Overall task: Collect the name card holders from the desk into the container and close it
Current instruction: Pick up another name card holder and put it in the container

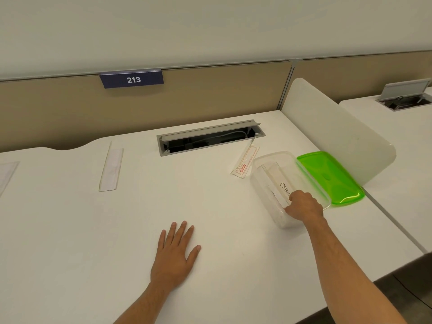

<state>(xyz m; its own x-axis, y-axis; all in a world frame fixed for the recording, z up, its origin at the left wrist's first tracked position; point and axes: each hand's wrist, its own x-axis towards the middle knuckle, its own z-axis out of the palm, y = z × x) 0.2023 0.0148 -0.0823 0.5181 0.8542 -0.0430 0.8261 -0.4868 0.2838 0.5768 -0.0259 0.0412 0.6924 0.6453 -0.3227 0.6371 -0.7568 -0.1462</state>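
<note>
A clear plastic container (261, 169) stands open at the right of the white desk (210, 230). Inside it lie name card holders; one reads "OSTRICH" (281, 185). My right hand (302, 205) reaches into the container's near end, fingers closed on that holder's end. The green lid (332, 176) lies just right of the container. A holder with a red label (245, 163) lies just left of the container. Another clear holder (111, 167) lies at the desk's left, and a third (5, 175) shows at the left edge. My left hand (176, 251) rests flat on the desk, fingers spread.
An open cable tray (210, 139) is sunk into the desk behind the container. A white side divider (339, 134) stands right of the lid. A beige back partition carries a "213" sign (132, 79). A neighbouring desk lies at the right.
</note>
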